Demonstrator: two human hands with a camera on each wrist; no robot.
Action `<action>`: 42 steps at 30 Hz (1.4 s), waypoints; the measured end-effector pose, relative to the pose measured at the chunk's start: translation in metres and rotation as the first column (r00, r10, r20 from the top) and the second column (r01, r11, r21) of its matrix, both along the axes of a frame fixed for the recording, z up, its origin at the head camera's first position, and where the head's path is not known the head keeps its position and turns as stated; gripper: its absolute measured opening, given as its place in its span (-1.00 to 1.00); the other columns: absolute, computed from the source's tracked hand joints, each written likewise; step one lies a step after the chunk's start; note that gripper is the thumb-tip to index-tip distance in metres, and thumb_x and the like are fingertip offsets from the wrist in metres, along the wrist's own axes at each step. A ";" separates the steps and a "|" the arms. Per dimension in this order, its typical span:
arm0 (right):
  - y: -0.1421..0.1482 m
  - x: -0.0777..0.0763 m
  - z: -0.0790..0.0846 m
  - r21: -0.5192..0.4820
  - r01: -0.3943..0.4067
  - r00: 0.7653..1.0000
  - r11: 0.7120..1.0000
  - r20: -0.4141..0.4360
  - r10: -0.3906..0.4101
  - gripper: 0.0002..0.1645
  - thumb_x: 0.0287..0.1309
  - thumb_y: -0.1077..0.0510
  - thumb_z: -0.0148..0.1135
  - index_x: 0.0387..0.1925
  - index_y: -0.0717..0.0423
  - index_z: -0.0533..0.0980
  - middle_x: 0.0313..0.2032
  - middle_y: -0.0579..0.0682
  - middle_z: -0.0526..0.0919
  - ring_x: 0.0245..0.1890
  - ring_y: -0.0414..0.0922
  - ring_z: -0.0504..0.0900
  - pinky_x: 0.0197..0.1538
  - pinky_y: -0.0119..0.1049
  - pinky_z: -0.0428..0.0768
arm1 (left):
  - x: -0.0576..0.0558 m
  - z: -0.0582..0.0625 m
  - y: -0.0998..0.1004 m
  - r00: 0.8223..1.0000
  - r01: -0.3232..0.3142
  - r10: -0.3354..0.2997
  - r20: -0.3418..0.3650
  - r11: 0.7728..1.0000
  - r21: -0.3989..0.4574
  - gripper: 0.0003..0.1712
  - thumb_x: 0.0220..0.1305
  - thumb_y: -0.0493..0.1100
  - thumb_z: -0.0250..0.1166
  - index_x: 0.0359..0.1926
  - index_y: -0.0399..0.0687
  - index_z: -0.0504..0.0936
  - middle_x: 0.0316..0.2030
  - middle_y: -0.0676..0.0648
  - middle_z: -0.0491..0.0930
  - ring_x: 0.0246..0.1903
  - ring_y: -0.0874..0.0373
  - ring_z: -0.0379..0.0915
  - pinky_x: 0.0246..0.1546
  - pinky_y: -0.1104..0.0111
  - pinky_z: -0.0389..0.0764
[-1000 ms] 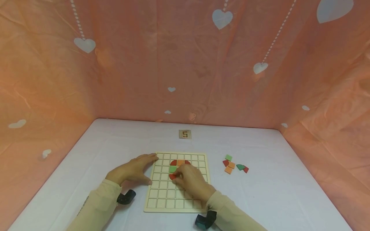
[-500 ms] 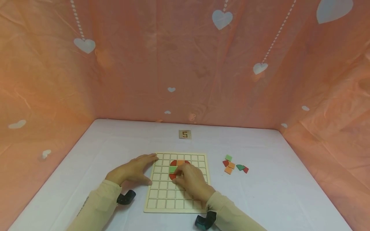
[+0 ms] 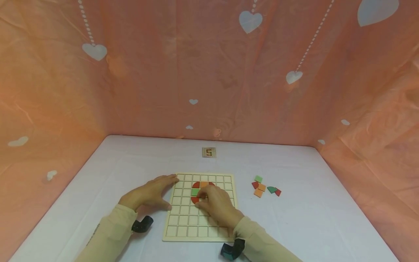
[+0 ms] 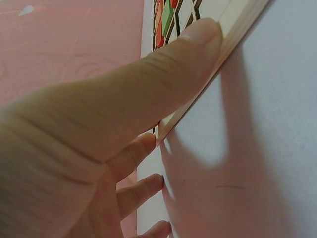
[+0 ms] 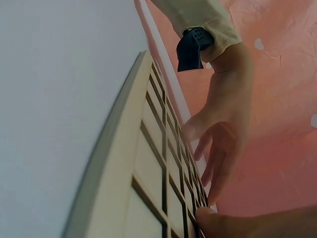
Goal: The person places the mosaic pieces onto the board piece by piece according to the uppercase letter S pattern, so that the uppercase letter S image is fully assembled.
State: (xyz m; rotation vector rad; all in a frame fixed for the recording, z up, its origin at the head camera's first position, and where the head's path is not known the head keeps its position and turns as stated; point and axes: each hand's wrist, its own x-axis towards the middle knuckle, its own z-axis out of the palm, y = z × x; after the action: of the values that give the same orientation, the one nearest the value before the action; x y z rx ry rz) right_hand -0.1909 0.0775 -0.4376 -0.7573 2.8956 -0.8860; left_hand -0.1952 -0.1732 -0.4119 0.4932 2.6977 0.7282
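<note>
A pale wooden grid board (image 3: 184,210) lies on the white table. My right hand (image 3: 217,205) is over its upper middle, thumb and index finger pinching a red quarter-round tile (image 3: 194,200) just below a green square tile (image 3: 195,192). Above the green one sit a red rounded tile (image 3: 196,185), an orange square (image 3: 204,184) and another red tile (image 3: 211,183), partly covered by the hand. On the board's left side, my left hand (image 3: 148,193) is spread, its thumb (image 4: 203,37) resting on the edge and its fingers at the top left corner.
Several loose tiles lie right of the board, among them a light green square (image 3: 258,178), an orange square (image 3: 258,193) and a dark green piece (image 3: 271,189). A small card (image 3: 209,152) showing a 5 lies behind the board. Pinkish-orange cloth walls (image 3: 209,72) surround the table.
</note>
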 end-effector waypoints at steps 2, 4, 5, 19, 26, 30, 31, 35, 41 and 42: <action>0.000 0.000 0.000 0.000 0.005 1.000 1.000 0.006 -0.005 -0.77 0.08 -0.01 0.48 -0.24 -0.02 0.73 -0.33 -0.23 0.69 -0.29 -0.31 0.57 -0.22 -0.41 0.53 | 0.000 0.000 0.000 1.000 0.001 -0.001 -0.001 1.000 0.000 0.06 -0.05 -0.13 0.61 0.48 -0.10 0.31 0.55 -0.20 0.17 0.53 -0.30 0.03 0.49 -0.27 0.15; 0.000 -0.001 0.000 0.003 0.002 1.000 1.000 0.004 -0.002 -0.79 0.10 -0.01 0.47 -0.26 -0.02 0.73 -0.34 -0.24 0.70 -0.30 -0.31 0.58 -0.23 -0.41 0.54 | 0.000 0.001 0.000 1.000 0.001 -0.001 0.000 1.000 0.003 0.06 -0.05 -0.13 0.61 0.48 -0.10 0.31 0.55 -0.20 0.16 0.53 -0.30 0.03 0.50 -0.27 0.14; 0.000 -0.001 0.000 0.005 0.001 1.000 1.000 0.002 -0.001 -0.80 0.11 -0.01 0.46 -0.26 -0.02 0.73 -0.33 -0.24 0.70 -0.31 -0.31 0.59 -0.24 -0.41 0.54 | 0.000 0.001 -0.001 1.000 0.001 -0.001 0.001 1.000 0.004 0.06 -0.05 -0.12 0.61 0.48 -0.10 0.30 0.55 -0.19 0.16 0.54 -0.29 0.03 0.50 -0.27 0.14; 0.000 -0.001 0.001 0.031 0.001 1.000 1.000 -0.020 -0.001 -0.86 0.16 0.05 0.42 -0.29 0.00 0.73 -0.32 -0.19 0.73 -0.28 -0.27 0.65 -0.25 -0.39 0.59 | 0.001 0.001 -0.001 0.999 0.028 -0.028 -0.024 1.000 0.007 0.06 -0.07 -0.11 0.62 0.47 -0.10 0.33 0.54 -0.23 0.19 0.51 -0.32 0.06 0.47 -0.28 0.18; 0.002 -0.002 0.005 -0.003 0.014 1.000 1.000 0.013 -0.014 -0.88 0.16 0.05 0.40 -0.29 -0.02 0.73 -0.32 -0.20 0.73 -0.26 -0.29 0.62 -0.21 -0.38 0.60 | 0.000 0.000 0.000 1.000 0.018 -0.018 -0.016 1.000 0.005 0.06 -0.06 -0.12 0.62 0.47 -0.09 0.33 0.54 -0.21 0.19 0.52 -0.31 0.06 0.48 -0.26 0.18; 0.006 -0.005 0.012 -0.022 0.045 0.999 0.999 0.018 -0.045 -0.83 0.17 0.06 0.40 -0.24 0.04 0.72 -0.36 -0.15 0.72 -0.31 -0.26 0.61 -0.26 -0.38 0.60 | 0.000 0.000 0.000 1.000 0.013 -0.013 -0.015 1.000 0.001 0.05 -0.05 -0.13 0.61 0.47 -0.09 0.32 0.55 -0.20 0.18 0.52 -0.31 0.05 0.49 -0.26 0.17; 0.008 -0.006 0.014 -0.025 0.051 0.999 0.998 0.012 -0.051 -0.81 0.18 0.05 0.40 -0.23 0.06 0.72 -0.36 -0.13 0.72 -0.32 -0.25 0.62 -0.27 -0.36 0.60 | 0.000 0.000 0.000 1.000 0.008 -0.008 -0.013 1.000 0.003 0.05 -0.06 -0.13 0.61 0.47 -0.09 0.32 0.55 -0.19 0.18 0.53 -0.30 0.05 0.50 -0.25 0.16; 0.016 -0.010 0.023 -0.042 0.081 0.997 0.996 -0.003 -0.082 -0.79 0.24 0.03 0.38 -0.19 0.07 0.72 -0.31 -0.10 0.73 -0.31 -0.23 0.59 -0.26 -0.35 0.58 | 0.000 -0.001 0.000 1.000 0.002 -0.002 -0.012 1.000 0.003 0.06 -0.06 -0.14 0.62 0.47 -0.09 0.33 0.55 -0.19 0.18 0.53 -0.30 0.05 0.50 -0.25 0.16; 0.029 -0.018 0.036 -0.090 0.137 0.990 0.987 -0.008 -0.138 -0.80 0.25 0.01 0.37 -0.23 0.05 0.71 -0.33 -0.09 0.71 -0.50 -0.25 0.45 -0.46 -0.41 0.42 | 0.000 -0.002 -0.001 1.000 0.001 -0.001 -0.009 1.000 0.006 0.07 -0.07 -0.13 0.62 0.48 -0.09 0.32 0.55 -0.19 0.17 0.53 -0.29 0.03 0.50 -0.25 0.16; 0.031 -0.020 0.038 -0.095 0.149 0.989 0.984 -0.003 -0.150 -0.80 0.26 0.00 0.37 -0.23 0.03 0.71 -0.32 -0.10 0.71 -0.51 -0.24 0.45 -0.46 -0.41 0.42 | 0.000 -0.002 -0.001 1.000 0.001 -0.001 -0.009 1.000 0.007 0.07 -0.07 -0.13 0.62 0.48 -0.09 0.32 0.55 -0.19 0.18 0.53 -0.30 0.03 0.50 -0.26 0.16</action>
State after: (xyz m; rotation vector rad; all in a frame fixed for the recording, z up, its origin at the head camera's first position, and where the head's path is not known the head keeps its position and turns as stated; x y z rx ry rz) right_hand -0.2107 0.1088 -0.3999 -0.5565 2.9702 -1.0422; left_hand -0.1954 -0.1743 -0.4140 0.5008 2.7038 0.7367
